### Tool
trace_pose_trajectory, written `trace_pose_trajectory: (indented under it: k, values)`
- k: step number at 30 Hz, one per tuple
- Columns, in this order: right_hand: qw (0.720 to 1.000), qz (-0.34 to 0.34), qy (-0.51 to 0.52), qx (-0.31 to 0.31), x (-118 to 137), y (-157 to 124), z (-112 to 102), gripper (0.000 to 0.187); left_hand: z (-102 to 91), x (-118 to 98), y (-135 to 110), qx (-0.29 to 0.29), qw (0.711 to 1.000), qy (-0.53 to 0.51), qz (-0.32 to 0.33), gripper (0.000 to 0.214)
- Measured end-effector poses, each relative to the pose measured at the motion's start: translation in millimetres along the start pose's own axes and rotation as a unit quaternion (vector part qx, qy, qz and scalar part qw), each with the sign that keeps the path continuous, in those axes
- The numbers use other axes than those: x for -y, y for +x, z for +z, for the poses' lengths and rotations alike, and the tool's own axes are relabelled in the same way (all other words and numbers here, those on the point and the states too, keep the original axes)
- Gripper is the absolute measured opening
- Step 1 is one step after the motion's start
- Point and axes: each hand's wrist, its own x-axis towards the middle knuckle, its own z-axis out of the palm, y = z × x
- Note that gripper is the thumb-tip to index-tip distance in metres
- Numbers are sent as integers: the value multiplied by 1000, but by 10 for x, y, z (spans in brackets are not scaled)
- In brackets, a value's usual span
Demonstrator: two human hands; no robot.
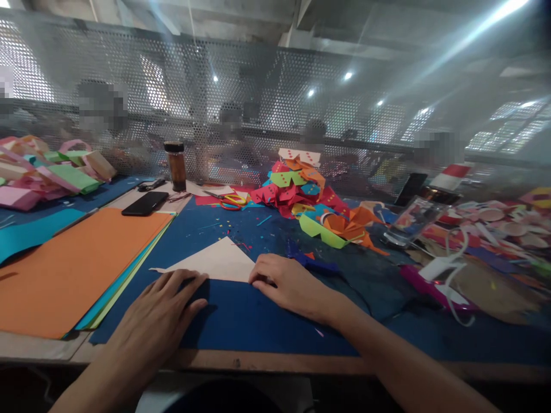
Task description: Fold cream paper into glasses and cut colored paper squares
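With twelve pointing away from you and the paper [221, 261] as centre, that cream triangle lies flat on the blue mat [241, 321], its point at twelve and its long edge towards you.

Your left hand [161, 304] rests palm down at seven, fingers laid along the near edge, thumb apart on the mat; it grips nothing, and seems to be there to steady that side. Your right hand [290, 284] is at four, fingers curled at the right corner with the thumb close under them; whether they pinch the paper or only press it, you cannot tell from here. Set at either end, the two hands probably keep the long edge straight.

A thin strip of paper juts past your left fingers at nine.

For room, the mat runs from the long edge down to the table edge [232, 360] at six, with one pink scrap towards five. At nine the orange sheets [99, 258] limit your left side, their edge near your forearm. At three the blue tool [312, 261] and its cord sit just beyond your right hand. Small scraps and the scissors [235, 199] lie at twelve, the mask pile [293, 189] between one and two.
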Motion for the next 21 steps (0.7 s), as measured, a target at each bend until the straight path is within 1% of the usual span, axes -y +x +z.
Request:
trace_pose_trajectory:
  k: [5, 10, 16, 21]
  values:
    - [1000, 0, 1, -3, -5, -8, -6, 12, 40, 129, -61, -14, 1000, 20, 0, 42]
    - [1000, 3, 6, 5, -5, -14, -16, 13, 68, 187, -103, 4, 999, 22, 33, 40]
    - [1000, 1, 5, -1, -9, -22, -7, 14, 100, 157, -159, -13, 999, 32, 0, 40]
    - [1000, -2, 4, 0, -3, -23, -16, 13, 135, 292, -211, 15, 999, 37, 13, 37]
